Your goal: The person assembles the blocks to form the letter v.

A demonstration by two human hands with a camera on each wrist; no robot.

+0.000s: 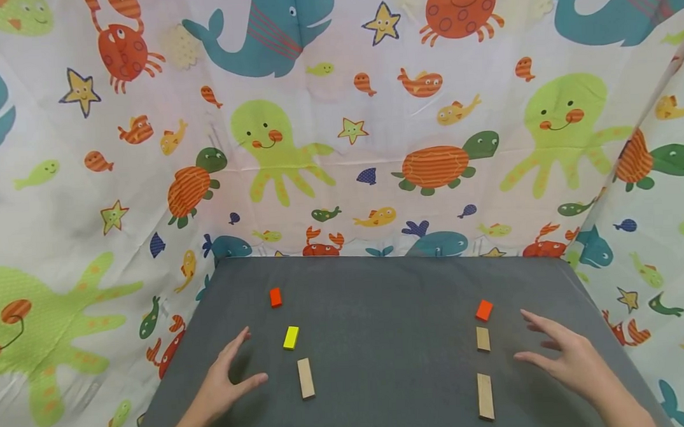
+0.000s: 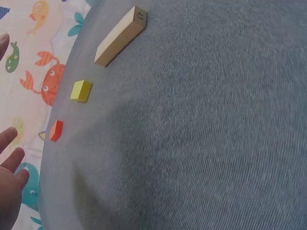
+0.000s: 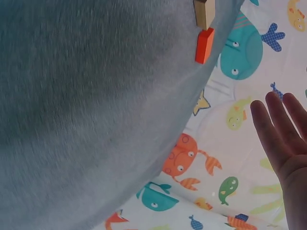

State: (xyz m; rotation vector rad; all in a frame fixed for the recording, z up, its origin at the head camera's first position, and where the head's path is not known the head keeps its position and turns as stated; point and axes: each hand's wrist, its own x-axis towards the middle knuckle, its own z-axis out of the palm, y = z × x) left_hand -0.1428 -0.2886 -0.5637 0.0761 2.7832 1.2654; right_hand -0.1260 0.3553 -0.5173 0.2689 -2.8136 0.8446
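Note:
My left hand point(image 1: 220, 384) hovers over the left of the table with thumb and fingers spread and nothing between them. Just right of it lie a long plain wooden block point(image 1: 306, 378), a yellow block point(image 1: 291, 338) and, farther back, a red block point(image 1: 275, 297). My right hand point(image 1: 569, 359) is also spread and holds nothing, over the table's right side. To its left, in a rough column, are an orange-red block point(image 1: 484, 310), a short wooden block point(image 1: 482, 339) and a long wooden block point(image 1: 485, 396). The left wrist view shows a small dark mark on the end of the long wooden block point(image 2: 121, 36).
A dark grey cloth covers the table point(image 1: 390, 339). Behind it and along both sides hangs a white curtain point(image 1: 342, 226) printed with sea animals, meeting the table's back edge. A wide stretch of cloth separates the two groups of blocks.

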